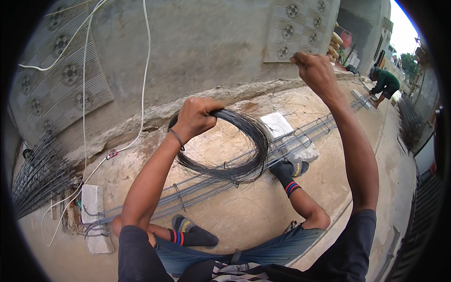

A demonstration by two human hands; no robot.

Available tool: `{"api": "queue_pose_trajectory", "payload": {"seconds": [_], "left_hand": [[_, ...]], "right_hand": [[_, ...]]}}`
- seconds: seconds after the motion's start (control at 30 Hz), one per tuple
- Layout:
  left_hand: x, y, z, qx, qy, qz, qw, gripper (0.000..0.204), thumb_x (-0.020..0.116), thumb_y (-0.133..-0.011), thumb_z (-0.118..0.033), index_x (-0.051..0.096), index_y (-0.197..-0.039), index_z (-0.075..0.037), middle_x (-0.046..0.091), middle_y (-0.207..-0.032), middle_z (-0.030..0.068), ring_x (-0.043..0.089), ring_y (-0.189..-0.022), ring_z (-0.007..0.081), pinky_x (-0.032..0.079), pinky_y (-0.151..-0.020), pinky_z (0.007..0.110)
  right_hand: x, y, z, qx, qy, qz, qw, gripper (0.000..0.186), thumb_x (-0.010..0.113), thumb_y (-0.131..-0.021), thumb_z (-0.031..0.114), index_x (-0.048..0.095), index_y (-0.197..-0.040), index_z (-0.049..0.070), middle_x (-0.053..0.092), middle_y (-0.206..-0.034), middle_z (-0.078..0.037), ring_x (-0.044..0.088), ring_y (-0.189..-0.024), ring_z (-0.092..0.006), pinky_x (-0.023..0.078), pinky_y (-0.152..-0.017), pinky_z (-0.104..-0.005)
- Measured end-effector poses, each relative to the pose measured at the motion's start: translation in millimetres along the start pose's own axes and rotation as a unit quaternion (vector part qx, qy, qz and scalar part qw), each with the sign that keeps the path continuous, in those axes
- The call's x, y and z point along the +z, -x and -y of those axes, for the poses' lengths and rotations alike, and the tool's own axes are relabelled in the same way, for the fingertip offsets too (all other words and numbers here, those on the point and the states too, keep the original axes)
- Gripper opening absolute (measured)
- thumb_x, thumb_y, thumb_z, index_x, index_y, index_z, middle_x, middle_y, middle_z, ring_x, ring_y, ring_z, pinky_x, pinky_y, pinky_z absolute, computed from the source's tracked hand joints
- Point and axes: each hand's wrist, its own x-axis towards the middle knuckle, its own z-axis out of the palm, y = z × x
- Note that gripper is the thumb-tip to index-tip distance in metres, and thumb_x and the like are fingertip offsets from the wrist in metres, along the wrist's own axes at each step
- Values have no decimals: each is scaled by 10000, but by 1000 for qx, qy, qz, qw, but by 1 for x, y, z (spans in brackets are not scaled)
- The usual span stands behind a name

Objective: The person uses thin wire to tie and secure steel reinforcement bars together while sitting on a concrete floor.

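Wire coil (239, 150), dark thin binding wire, many loops, is hanging from the person's left hand (197, 117), which is fisted tight over the coil's top left arc, w/ coil body dropping below and to the right of that fist, roughly a flat oval facing the camera, its long axis running left-low to right-high. Right hand (315, 70) is raised well above and to the right of the coil, fingers pinched shut, apparently on a single strand pulled off the coil; strand itself is too thin to trace, so can't confirm what it's pinching. Key relation: coil is lying down-left from the right hand, well apart from it, and the left hand is the nearer one by far, touching it. Behind and under the coil, a rebar cage (221, 183) is running long across the concrete slab (244, 216), left-low to right-high, propped on pale concrete blocks (96, 216), approx parallel to the coil's long axis. Person's feet in dark socks and sandals are resting either side of the cage. White cable (141, 84) is trailing down the grey wall. Another person in green (385, 82) is bending over far right, hands separate from this work.
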Motion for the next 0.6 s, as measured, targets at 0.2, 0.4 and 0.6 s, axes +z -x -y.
{"api": "queue_pose_trajectory", "payload": {"seconds": [0.2, 0.4, 0.6], "left_hand": [[-16, -1, 16, -170, -83, -40, 981, 260, 615, -685, -84, 760, -898, -117, 698, -805, 148, 663, -718, 367, 517, -619, 426], [-57, -30, 54, -447, 40, 23, 893, 368, 721, -690, -25, 741, -1058, -42, 669, -680, 84, 598, -524, 214, 457, -511, 393], [-36, -40, -14, -463, 362, -31, 808, 507, 801, -808, -99, 640, -1288, -82, 439, -599, -62, 334, -441, 46, 199, -404, 245]], "right_hand": [[-46, 39, -76, 384, -166, 163, 894, 231, 656, -960, 213, 654, -930, -17, 682, -681, -107, 665, -552, -167, 541, -512, -302], [-34, 75, -30, 404, -475, 152, 767, 282, 594, -1020, 296, 658, -965, 27, 649, -658, -35, 604, -498, -82, 504, -467, -224], [-2, 89, 45, 435, -656, 111, 607, 379, 533, -1045, 350, 652, -1076, -8, 547, -586, 24, 501, -448, -51, 426, -424, -211]]}}
